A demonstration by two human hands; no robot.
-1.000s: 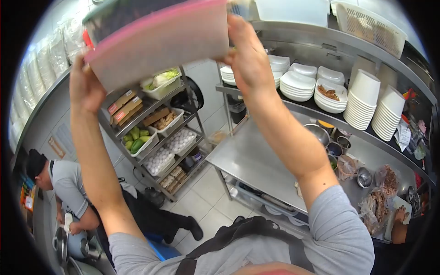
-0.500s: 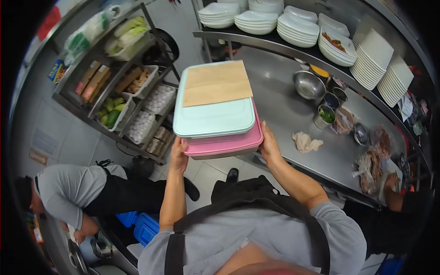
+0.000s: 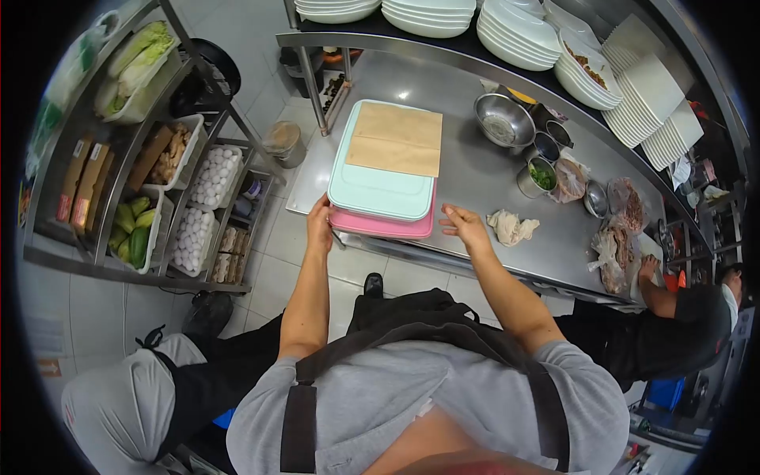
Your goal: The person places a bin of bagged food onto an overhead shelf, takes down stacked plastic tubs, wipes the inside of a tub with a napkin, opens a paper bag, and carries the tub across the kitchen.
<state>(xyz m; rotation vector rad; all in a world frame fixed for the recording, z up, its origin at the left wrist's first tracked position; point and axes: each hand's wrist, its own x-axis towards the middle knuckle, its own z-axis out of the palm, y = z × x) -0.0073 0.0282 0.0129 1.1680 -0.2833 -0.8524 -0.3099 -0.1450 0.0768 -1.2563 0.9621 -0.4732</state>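
Mint-lidded box (image 3: 380,205) and pink-lidded box (image 3: 400,229) under it: moved from two-handed carry to the table (image 3: 463,180), now between the hands. Set-down looks nearly done. Right hand (image 3: 470,229) has come off, fingers spread. Left hand (image 3: 318,231) is at the pink edge; can't tell if it's gripping. Release calls for clearing left fingers without dragging the stack.

I see the stacked tubs (image 3: 382,227) at the left end of the table (image 3: 396,75), paper (image 3: 396,140) on top. Right of them lies a cloth (image 3: 513,228), the bowl (image 3: 504,120) farther back, bags (image 3: 613,257) farther right. Plates (image 3: 514,38) line the far shelf (image 3: 340,38). A rack (image 3: 170,281) holding eggs (image 3: 215,178) stands left.
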